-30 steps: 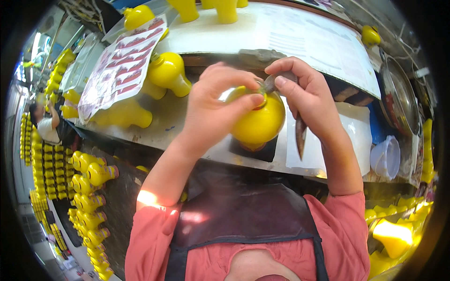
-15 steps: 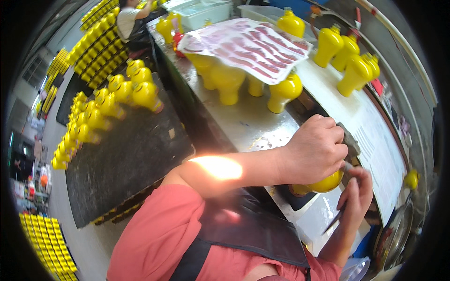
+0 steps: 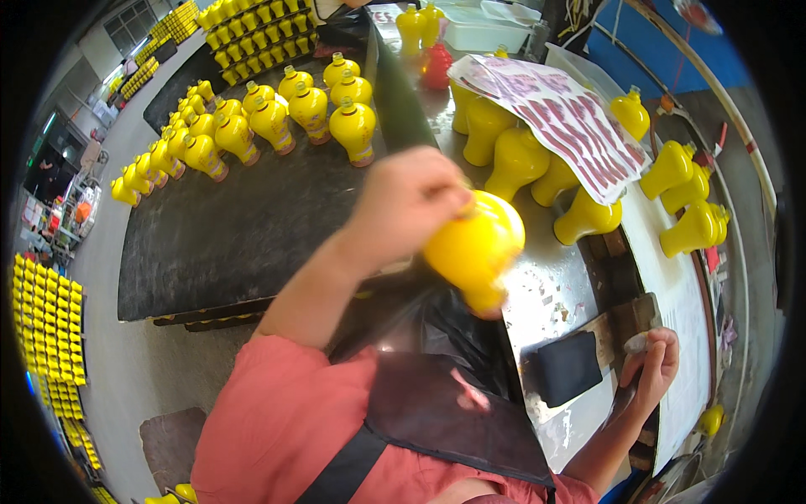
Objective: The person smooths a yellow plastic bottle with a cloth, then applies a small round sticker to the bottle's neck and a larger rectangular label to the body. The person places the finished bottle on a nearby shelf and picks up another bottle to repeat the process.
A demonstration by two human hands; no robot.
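My left hand [image 3: 411, 197] grips a glossy yellow vase [image 3: 475, 248] near its neck. The vase is tilted and slightly blurred, lifted over the near edge of the metal worktable [image 3: 546, 286]. Over at the right, my right hand [image 3: 656, 361] pinches a small greyish-white piece [image 3: 636, 343] whose kind I cannot make out. A thin dark tool [image 3: 622, 401] shows under its fingers. Between the two hands, a black pad [image 3: 568, 368] lies on the table beside a wooden block [image 3: 634, 315].
To the left, a dark board [image 3: 218, 252] carries rows of yellow vases [image 3: 235, 137]. A printed sheet [image 3: 558, 113] rests over several vases on the worktable. More vases [image 3: 669, 168] stand along the white ledge at right. A red vase [image 3: 436, 67] and white tub [image 3: 487, 29] are farther back.
My left hand has lifted the vase from beside the black pad and carried it left. My right hand has come away from the vase and stays at the right. The view has turned leftward.
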